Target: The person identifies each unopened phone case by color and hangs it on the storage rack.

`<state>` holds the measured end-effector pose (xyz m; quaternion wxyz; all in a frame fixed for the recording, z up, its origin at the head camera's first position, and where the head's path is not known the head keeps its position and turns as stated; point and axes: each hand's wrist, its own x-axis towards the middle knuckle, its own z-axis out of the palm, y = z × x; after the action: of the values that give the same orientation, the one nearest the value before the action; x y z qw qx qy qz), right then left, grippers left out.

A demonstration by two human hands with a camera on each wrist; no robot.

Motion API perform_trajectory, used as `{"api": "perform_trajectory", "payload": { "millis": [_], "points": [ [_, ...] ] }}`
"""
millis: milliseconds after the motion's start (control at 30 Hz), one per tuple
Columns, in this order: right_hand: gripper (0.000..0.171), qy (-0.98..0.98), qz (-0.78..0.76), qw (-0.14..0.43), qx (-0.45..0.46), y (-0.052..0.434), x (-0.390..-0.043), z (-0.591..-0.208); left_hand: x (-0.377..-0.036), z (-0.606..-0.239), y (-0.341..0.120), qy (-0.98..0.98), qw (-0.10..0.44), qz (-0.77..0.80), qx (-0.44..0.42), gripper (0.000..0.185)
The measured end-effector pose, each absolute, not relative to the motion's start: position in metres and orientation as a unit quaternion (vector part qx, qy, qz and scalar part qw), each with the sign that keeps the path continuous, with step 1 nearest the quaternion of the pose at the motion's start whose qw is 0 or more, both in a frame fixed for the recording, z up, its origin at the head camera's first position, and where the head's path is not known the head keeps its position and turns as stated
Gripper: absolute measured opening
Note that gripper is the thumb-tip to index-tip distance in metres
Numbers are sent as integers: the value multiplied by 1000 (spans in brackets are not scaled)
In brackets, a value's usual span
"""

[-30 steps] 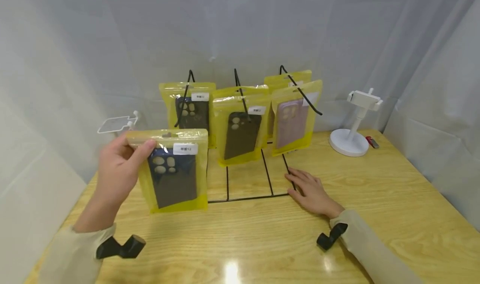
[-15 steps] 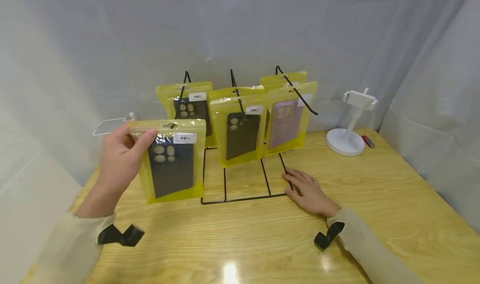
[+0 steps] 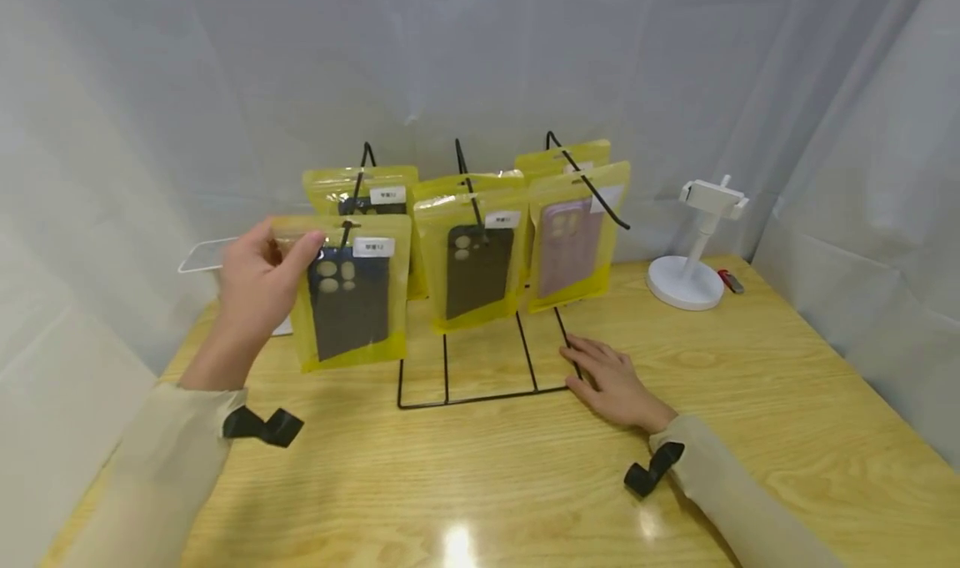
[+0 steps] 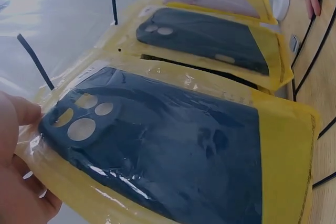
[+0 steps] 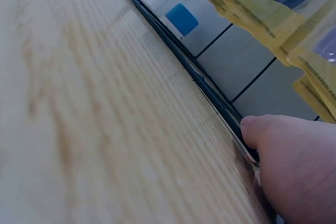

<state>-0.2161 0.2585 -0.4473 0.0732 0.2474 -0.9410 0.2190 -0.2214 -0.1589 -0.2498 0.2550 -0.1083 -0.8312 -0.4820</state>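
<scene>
My left hand (image 3: 258, 289) pinches the top left edge of a yellow zip pouch (image 3: 390, 343) holding a dark blue phone case (image 3: 352, 305). The left hook of a black wire display rack (image 3: 487, 398) ends right at this pouch's hang hole. Behind it, another pouched case (image 3: 322, 180) hangs on the same hook, mostly covered. In the left wrist view, thumb and fingers sit on either side of the pouch film (image 4: 286, 150). My right hand (image 3: 611, 384) rests at the rack base's front right corner, fingers extended, with its thumb (image 5: 254, 129) against the wire in the right wrist view.
A pouch with a black case (image 3: 480, 276) hangs on the middle hook; a lilac case (image 3: 570, 243) hangs in front of another pouch on the right one. A white phone stand (image 3: 686, 283) and a small red-and-grey object (image 3: 731, 281) stand back right. A white-framed holder (image 3: 202, 256) is at left.
My left hand has raised the pouch and carried it back to the left hook, where its hang hole meets the hook's end. My right hand stays on the rack base.
</scene>
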Motion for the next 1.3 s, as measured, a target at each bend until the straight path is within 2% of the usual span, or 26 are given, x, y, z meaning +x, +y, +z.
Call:
{"api": "perform_trajectory", "payload": {
  "millis": [167, 400, 700, 900, 1100, 1300],
  "points": [
    [51, -940, 220, 74, 248, 258, -216, -448, -231, -252, -158, -825, 256, -492, -108, 8],
    [51, -941, 220, 72, 247, 258, -216, -447, -239, -251, -156, -831, 257, -482, -109, 20],
    [51, -940, 221, 74, 248, 257, -215, -446, -244, -249, -154, -830, 253, -487, -98, 27],
    [51, -940, 225, 67, 250, 257, -215, -445, -242, -249, -155, -837, 227, -490, -94, 23],
    [51, -939, 224, 70, 250, 256, -219, -444, -236, -249, -160, -845, 225, -478, -83, 28],
    [50, -935, 241, 57, 254, 258, -221, -442, -233, -260, -167, -835, 235, -490, -81, 21]
  ]
}}
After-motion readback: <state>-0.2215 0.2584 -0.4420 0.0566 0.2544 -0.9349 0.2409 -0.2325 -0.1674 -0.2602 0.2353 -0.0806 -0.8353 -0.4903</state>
